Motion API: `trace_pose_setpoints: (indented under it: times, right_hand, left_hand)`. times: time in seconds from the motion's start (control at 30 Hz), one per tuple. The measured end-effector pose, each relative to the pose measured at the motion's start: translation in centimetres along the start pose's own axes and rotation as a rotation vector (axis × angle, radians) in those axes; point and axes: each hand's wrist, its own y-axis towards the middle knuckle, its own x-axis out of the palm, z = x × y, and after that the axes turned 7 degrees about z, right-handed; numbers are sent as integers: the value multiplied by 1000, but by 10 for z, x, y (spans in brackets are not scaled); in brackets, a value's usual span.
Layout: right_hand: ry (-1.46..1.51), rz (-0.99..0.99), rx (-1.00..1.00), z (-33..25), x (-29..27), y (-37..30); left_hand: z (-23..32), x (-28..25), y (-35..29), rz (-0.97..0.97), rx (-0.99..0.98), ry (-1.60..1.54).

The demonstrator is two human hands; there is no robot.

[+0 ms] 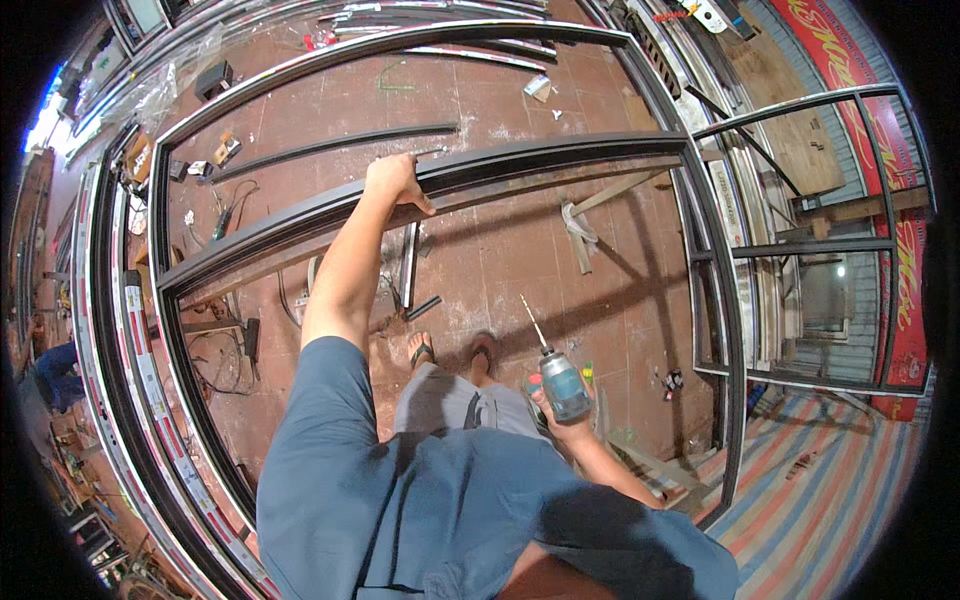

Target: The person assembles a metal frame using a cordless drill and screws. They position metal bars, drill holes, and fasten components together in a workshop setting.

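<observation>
My left hand is closed over the dark metal crossbar of a large dark window or door frame. Its thumb shows on the near side of the bar. By those fingers pokes out a small thin piece, too small to name. In my right hand, low and right of my body, is a teal and grey cordless drill. Its long drill bit points up and away, apart from the crossbar. The frame surrounds me, with the crossbar running from its left side to its right side.
A second dark frame stands at the right, before stacked metal profiles. Long profiles line the left, and more lie at the back. Loose bars, cables and a hammer-like tool are on the tiled floor. Striped sheeting covers the right front.
</observation>
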Motion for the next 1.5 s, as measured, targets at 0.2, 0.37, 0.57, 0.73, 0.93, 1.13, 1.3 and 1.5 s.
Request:
trace_pose_setpoints:
  times: [0.2,0.37,0.57,0.73,0.93,1.13,1.3,1.5]
  right_hand:
    - [108,-7,86,-14,46,-3]
    - [190,19,-4,2,70,20]
    - [204,46,-209,75,112,96]
    - [274,85,-387,138,172,178]
    - [337,135,-488,164,209,232]
    - [330,140,-553,175,228,238]
    - [415,117,-453,173,233,235]
    - [415,178,-549,169,234,239]
  left_hand:
    - [5,16,-25,-33,46,72]
    - [13,17,-37,18,12,75]
    - [26,41,-30,77,-85,150]
    - [17,64,-36,206,-34,221]
    - [28,71,-32,276,32,286]
    - [35,73,-31,302,-34,238]
    - [34,71,-31,260,-54,251]
    - [31,71,-31,248,-50,274]
